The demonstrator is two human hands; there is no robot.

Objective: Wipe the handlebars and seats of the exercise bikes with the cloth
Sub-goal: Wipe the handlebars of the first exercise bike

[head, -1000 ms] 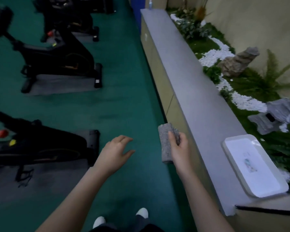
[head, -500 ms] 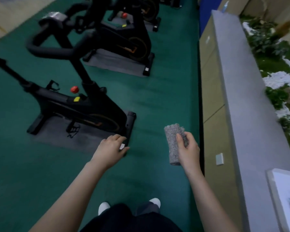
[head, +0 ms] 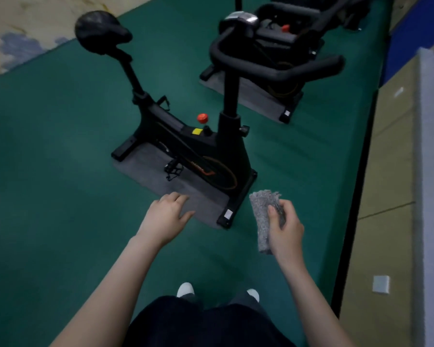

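Observation:
A black exercise bike (head: pixel 198 151) stands on a grey mat ahead of me. Its black seat (head: pixel 100 31) is at the upper left and its curved black handlebars (head: pixel 273 68) at the upper right. My right hand (head: pixel 285 231) grips a folded grey cloth (head: pixel 263 216), held upright near the bike's front foot, below the handlebars and apart from them. My left hand (head: pixel 167 217) hovers with loose fingers over the mat's near edge, holding nothing.
A second black bike (head: pixel 286 38) stands on its own mat behind the first. Green floor (head: pixel 48 171) spreads to the left. A beige low wall (head: pixel 386 171) with a grey top runs down the right side. My white shoes (head: pixel 186 289) show at the bottom.
My view has swung left from the ledge and tray to the bike, which now fills the middle with its seat visible. Both hands keep the same pose, the cloth still in my right hand.

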